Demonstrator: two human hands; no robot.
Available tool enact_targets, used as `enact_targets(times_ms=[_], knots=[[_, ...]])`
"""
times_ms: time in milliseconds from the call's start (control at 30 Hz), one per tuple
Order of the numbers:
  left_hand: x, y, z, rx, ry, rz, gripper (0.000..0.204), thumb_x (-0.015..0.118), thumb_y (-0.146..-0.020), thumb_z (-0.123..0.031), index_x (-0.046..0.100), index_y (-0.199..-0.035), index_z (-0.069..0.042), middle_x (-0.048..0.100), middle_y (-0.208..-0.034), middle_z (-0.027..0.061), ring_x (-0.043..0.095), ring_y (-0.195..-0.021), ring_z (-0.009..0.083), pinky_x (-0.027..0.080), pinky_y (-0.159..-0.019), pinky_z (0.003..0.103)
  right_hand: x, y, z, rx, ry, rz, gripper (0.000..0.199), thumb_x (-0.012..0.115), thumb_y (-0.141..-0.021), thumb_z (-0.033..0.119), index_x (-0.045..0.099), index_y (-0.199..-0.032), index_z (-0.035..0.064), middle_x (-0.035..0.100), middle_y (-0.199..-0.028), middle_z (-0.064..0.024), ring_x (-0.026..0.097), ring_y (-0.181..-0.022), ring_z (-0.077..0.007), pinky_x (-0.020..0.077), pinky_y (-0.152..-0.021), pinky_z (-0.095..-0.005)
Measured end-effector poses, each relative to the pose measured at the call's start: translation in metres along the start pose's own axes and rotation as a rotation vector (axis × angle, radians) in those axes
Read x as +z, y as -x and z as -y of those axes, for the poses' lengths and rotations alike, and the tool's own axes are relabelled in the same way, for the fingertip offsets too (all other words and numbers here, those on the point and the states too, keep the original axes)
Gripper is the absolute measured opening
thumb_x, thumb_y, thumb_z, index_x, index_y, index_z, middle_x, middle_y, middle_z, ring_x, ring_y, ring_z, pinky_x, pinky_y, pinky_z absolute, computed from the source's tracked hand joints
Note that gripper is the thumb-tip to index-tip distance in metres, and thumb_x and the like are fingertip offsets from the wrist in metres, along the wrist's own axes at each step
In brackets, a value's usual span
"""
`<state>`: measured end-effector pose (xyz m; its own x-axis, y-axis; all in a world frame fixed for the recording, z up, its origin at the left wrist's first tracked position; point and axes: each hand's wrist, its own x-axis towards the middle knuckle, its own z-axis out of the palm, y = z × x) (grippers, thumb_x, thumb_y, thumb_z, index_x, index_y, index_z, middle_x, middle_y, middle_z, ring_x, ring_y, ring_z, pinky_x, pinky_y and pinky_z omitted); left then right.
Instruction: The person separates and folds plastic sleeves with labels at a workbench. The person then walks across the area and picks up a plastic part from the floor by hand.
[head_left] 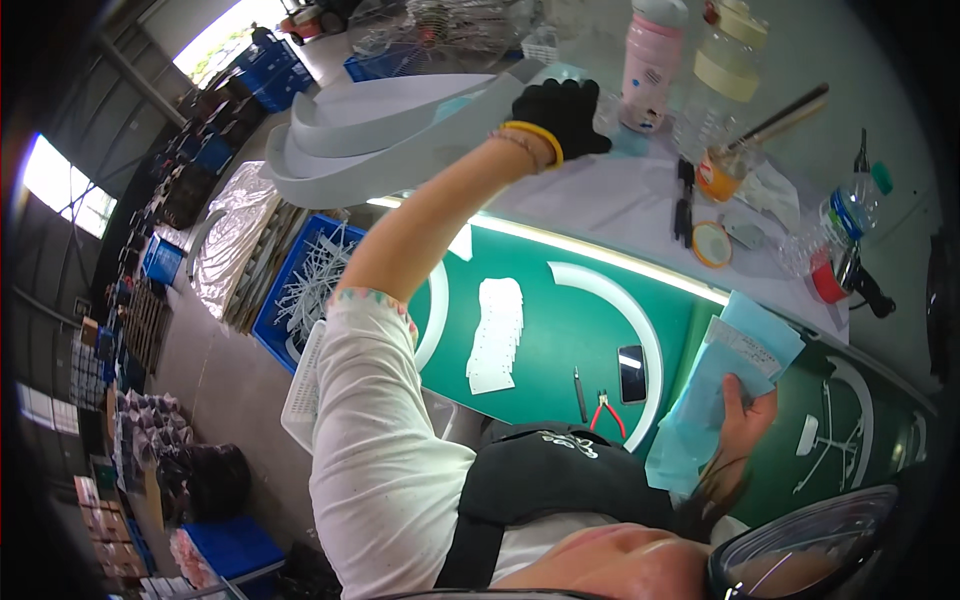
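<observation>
At the upper middle, my left hand (pixel 560 120), in a black glove with a yellow band at the wrist, is over the pale shelf, between the large white curved strips (pixel 370 150) and a pink bottle (pixel 652 65). Its fingers look apart, though their undersides are hidden. At the right, my bare right hand (pixel 748 420) grips a light-blue sheet (pixel 705 400) with a pale printed label, thumb on top. Below the shelf, on the green work mat (pixel 545 330), lie a fanned stack of white cards (pixel 497 335), a white curved strip (pixel 640 330), red-handled pliers (pixel 606 412), a thin dark tool (pixel 580 393) and a phone (pixel 632 374).
A light bar (pixel 600 253) runs along the shelf's front edge. The shelf carries clear bottles (pixel 715 80), a cup with brushes (pixel 722 172) and a tape roll (pixel 712 244). At left stands a blue crate (pixel 268 325) of white scraps. White frame parts (pixel 835 440) lie far right.
</observation>
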<state>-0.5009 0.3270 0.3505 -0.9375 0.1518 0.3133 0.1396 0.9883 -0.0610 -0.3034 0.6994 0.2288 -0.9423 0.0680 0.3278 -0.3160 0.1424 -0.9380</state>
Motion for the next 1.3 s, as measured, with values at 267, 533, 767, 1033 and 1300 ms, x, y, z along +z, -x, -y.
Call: enact_targets(times_ms=[267,533,767,1033,1300], knots=[[0.004,-0.031,0.025,-0.036,-0.145,-0.121,0.031,0.057,-0.082,-0.038,0.072,-0.093,-0.014,0.07,-0.092,0.0132,0.067,-0.085,0.0328,0.053,-0.079,0.044,-0.009,-0.001,-0.009,0.037,0.019,-0.086,0.025,0.068,-0.084,0.003,0.06,-0.107,-0.0046,0.062,-0.104,-0.0073,0.057,-0.092,-0.0136,0.0449,-0.084,-0.0291],[-0.009,-0.03,0.098,0.055,-0.04,-0.448,0.028,0.059,-0.081,-0.031,0.062,-0.098,-0.009,0.066,-0.092,0.0193,0.063,-0.086,0.0392,0.052,-0.075,0.047,-0.008,-0.03,0.007,-0.019,0.174,-0.039,0.025,0.07,-0.084,0.007,0.062,-0.105,-0.005,0.064,-0.1,-0.0098,0.058,-0.09,-0.0135,0.0448,-0.081,-0.0272],[-0.042,-0.011,0.067,-0.236,0.097,-0.111,0.051,0.068,-0.077,-0.019,0.053,-0.125,-0.013,0.06,-0.119,0.0191,0.058,-0.11,0.0327,0.049,-0.089,0.042,0.018,-0.09,0.055,-0.113,0.171,0.102,0.03,0.068,-0.085,0.004,0.059,-0.111,-0.0056,0.065,-0.099,-0.0086,0.058,-0.086,-0.0117,0.0452,-0.079,-0.0244],[-0.001,-0.013,0.115,0.265,-0.013,-0.468,0.036,0.056,-0.08,-0.008,0.062,-0.115,-0.016,0.064,-0.108,0.0164,0.061,-0.102,0.0338,0.05,-0.087,0.041,0.054,-0.132,0.082,-0.28,0.229,0.186,0.029,0.066,-0.086,0.004,0.058,-0.113,-0.0051,0.065,-0.1,-0.0073,0.059,-0.089,-0.0105,0.0458,-0.08,-0.0237],[0.017,-0.015,0.147,0.159,0.28,-0.351,0.027,0.061,-0.085,-0.014,0.067,-0.111,-0.014,0.062,-0.118,0.0132,0.059,-0.11,0.0303,0.047,-0.094,0.036,0.081,-0.153,0.109,-0.385,0.292,0.13,0.027,0.068,-0.087,0.008,0.06,-0.111,-0.003,0.066,-0.093,-0.006,0.06,-0.082,-0.0087,0.0477,-0.074,-0.023]])
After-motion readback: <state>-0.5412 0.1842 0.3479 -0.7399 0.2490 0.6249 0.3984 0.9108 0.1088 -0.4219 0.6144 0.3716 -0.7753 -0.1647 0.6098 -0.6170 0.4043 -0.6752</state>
